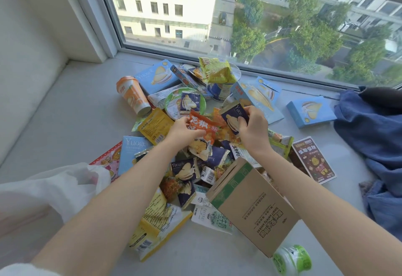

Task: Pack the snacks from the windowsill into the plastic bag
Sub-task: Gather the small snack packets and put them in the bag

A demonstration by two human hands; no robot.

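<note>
Most snacks [185, 171] lie heaped on the windowsill [76, 112], so you're barely started; plastic bag [65, 184] sits lower L, contents unclear. Your left hand [185, 131] grips an orange packet [203, 123], and your right hand [254, 131] pinches a navy packet [233, 118].

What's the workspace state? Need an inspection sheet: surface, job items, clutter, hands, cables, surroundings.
Surface: pale grey windowsill, bare on its left part.
Job's things: snacks heaped mid-sill, with loose boxes around the heap; white plastic bag at lower left, beside the heap.
Clutter: cardboard box lying on the heap's near edge; blue cloth bunched at right.
Hands: left hand grips an orange-red packet; right hand pinches a dark blue packet.
Cables: nothing seen.
Surroundings: window behind the sill, with buildings and trees outside.
</note>
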